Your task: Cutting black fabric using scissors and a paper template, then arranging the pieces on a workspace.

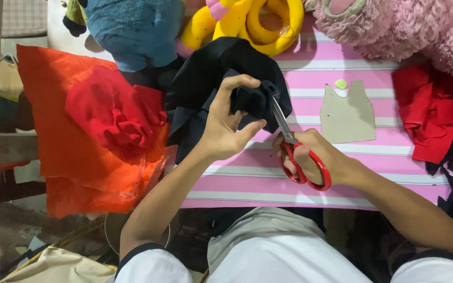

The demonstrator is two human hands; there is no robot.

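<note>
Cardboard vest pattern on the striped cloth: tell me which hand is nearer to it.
Right. The right hand, holding the red scissors, sits just below-left of the cardboard pattern; the left hand grips the dark fabric farther left.

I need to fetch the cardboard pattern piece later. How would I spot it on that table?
Look at the pink striped cloth. Right of the scissors, left of the red scraps, lies the cardboard pattern: flat, grey-brown, vest-shaped, the only stiff piece among soft fabrics.
</note>
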